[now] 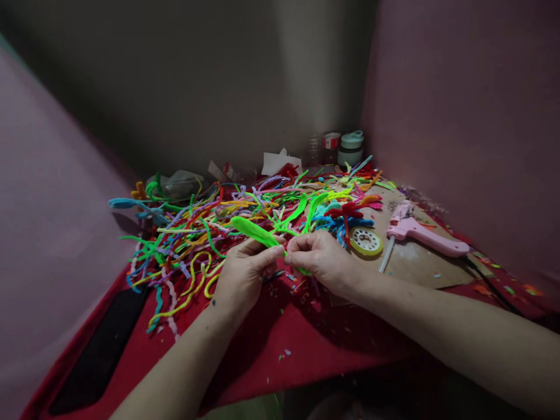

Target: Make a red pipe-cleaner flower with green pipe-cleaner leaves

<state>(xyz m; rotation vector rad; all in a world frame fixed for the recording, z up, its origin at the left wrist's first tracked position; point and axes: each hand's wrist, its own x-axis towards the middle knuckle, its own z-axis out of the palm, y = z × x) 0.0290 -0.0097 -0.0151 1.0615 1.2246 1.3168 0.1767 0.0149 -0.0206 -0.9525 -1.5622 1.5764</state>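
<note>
A bright green pipe cleaner leaf [254,231] is pinched between my two hands above the front of the table. My left hand [247,268] grips it from the left, thumb and fingers closed near its lower end. My right hand [318,259] pinches the same end from the right, its fingertips close to my left thumb. Two more green leaf shapes [315,209] rise just behind my right hand; whether they join the held piece I cannot tell. A heap of multicoloured pipe cleaners [192,233] spreads behind and left of my hands.
A pink glue gun [422,233] lies on a cardboard sheet [415,265] at the right, its cord trailing off. Beside it is a yellow-rimmed round disc [366,241]. A black flat object [102,350] lies at left on the red cloth [306,356]. A lidded cup [350,148] stands at the back.
</note>
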